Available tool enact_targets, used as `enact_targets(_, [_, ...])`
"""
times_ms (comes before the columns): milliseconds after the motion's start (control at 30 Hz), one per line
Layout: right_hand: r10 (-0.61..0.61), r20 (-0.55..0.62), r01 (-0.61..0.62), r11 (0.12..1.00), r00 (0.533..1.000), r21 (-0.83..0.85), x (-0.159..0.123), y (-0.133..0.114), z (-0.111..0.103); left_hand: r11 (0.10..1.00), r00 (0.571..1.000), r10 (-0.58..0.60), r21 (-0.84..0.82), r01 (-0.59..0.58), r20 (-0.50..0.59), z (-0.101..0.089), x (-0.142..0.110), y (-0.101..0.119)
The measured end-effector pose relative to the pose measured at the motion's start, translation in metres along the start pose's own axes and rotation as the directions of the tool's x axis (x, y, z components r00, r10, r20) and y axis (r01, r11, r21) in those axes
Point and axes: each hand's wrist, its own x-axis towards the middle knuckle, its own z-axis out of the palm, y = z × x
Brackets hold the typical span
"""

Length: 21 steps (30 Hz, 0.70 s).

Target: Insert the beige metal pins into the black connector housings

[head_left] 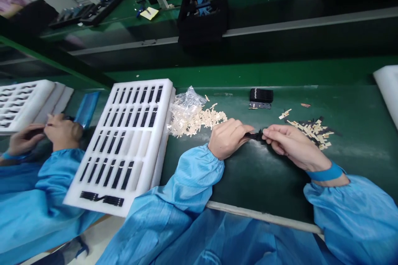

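Note:
My left hand (228, 138) and my right hand (292, 145) both pinch a small black piece (255, 136) between them, above the green bench top (280, 182). Left of my left hand lies a heap of beige paper-like strips (199, 119) beside a clear plastic bag (186, 101). Past my right hand is a mixed pile of beige and black bits (311, 131). Beyond my hands sit a black finned block (261, 95) and a flat dark part (260, 105). A white foam tray (121, 145) holding rows of black strips stands left of my left forearm.
At the left, a co-worker's hands (46, 132) in blue sleeves work beside another foam tray (21, 103). Across the bench stand a black rack (202, 8), black trays (105, 6) and a yellow note (149, 13). A white foam block (387, 91) sits far right.

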Motion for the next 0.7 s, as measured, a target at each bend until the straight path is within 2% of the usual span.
enact_targets(100, [0.014,0.031,-0.014,1.000,0.999,0.004,-0.001,-0.002,0.003,0.999,0.999,0.042,-0.007,-0.042,-0.020,-0.001,0.001,0.001])
enact_targets(200, [-0.013,-0.003,0.013,0.999,1.000,0.052,-0.002,-0.001,0.004,0.997,0.997,0.066,-0.034,-0.068,-0.039,-0.001,0.002,0.002])
enact_targets(267, [-0.055,-0.071,0.059,0.997,0.996,0.049,-0.001,0.001,0.004,0.995,1.000,-0.025,-0.094,0.024,-0.001,0.000,0.004,0.004])
enact_targets(333, [-0.114,-0.178,0.117,0.993,0.977,0.005,0.000,0.002,0.004,0.943,0.969,-0.221,-0.231,0.241,0.107,0.002,0.006,0.008])
enact_targets(367, [-0.145,-0.227,0.142,0.989,0.963,-0.026,0.000,0.003,0.004,0.871,0.925,-0.331,-0.318,0.375,0.184,0.004,0.007,0.011])
enact_targets(433, [-0.200,-0.285,0.181,0.979,0.937,-0.092,0.001,0.002,0.006,0.631,0.798,-0.479,-0.489,0.602,0.365,0.010,0.009,0.016])
enact_targets(467, [-0.226,-0.297,0.197,0.973,0.928,-0.123,0.001,0.002,0.008,0.488,0.740,-0.504,-0.559,0.670,0.446,0.013,0.010,0.018])
enact_targets(500, [-0.252,-0.307,0.215,0.965,0.918,-0.151,0.001,0.002,0.009,0.354,0.699,-0.501,-0.616,0.703,0.510,0.016,0.011,0.020])
enact_targets(567, [-0.308,-0.322,0.251,0.946,0.895,-0.206,0.001,0.004,0.011,0.143,0.662,-0.458,-0.686,0.714,0.593,0.020,0.012,0.021])
enact_targets(600, [-0.334,-0.324,0.268,0.935,0.885,-0.233,0.002,0.006,0.011,0.069,0.652,-0.432,-0.699,0.712,0.623,0.022,0.013,0.021])
enact_targets(700, [-0.384,-0.295,0.299,0.908,0.875,-0.295,0.005,0.011,0.009,-0.048,0.629,-0.365,-0.689,0.723,0.686,0.021,0.015,0.019])
